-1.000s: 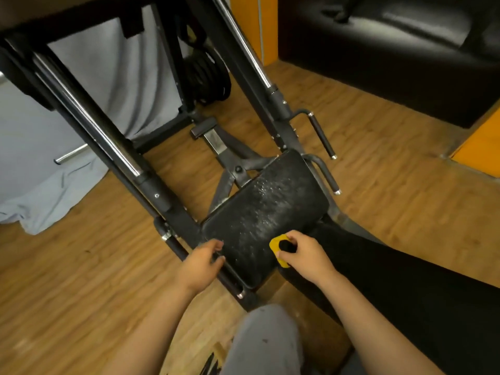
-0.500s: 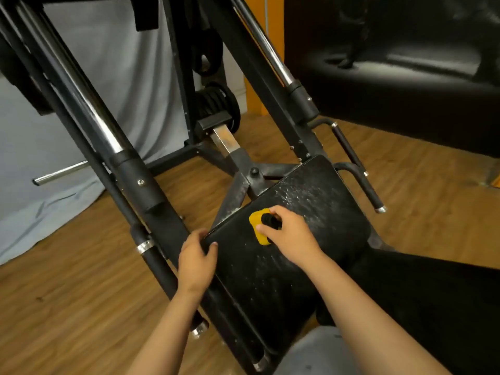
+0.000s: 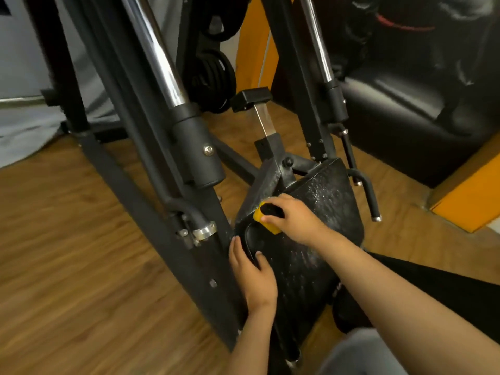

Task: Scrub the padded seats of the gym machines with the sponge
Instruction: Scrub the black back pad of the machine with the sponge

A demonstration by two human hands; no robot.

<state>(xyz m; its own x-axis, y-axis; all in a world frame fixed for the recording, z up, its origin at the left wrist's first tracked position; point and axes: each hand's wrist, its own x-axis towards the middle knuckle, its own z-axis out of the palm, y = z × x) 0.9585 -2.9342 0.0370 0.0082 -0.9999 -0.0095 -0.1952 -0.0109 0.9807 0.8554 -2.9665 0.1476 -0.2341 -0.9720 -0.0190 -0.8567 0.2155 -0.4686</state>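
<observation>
A black padded seat (image 3: 327, 212) of a gym machine tilts up at lower centre, its surface wet with white foam specks. My right hand (image 3: 295, 219) presses a yellow sponge with a black top (image 3: 266, 216) against the seat's upper left edge. My left hand (image 3: 253, 272) grips the seat's left rim just below the sponge, thumb on the padding and fingers curled around the side.
Black frame posts with chrome rails (image 3: 159, 58) rise steeply to the left and behind the seat. Stacked weight plates (image 3: 213, 77) sit at the back. A grip handle (image 3: 369, 194) sticks out on the seat's right. A black sofa (image 3: 405, 104) stands at the right on the wooden floor (image 3: 67, 253).
My right hand has slid the sponge from the seat's near edge up to its far left corner. My left hand shifted from the frame bar to the seat's left rim. The view has moved closer.
</observation>
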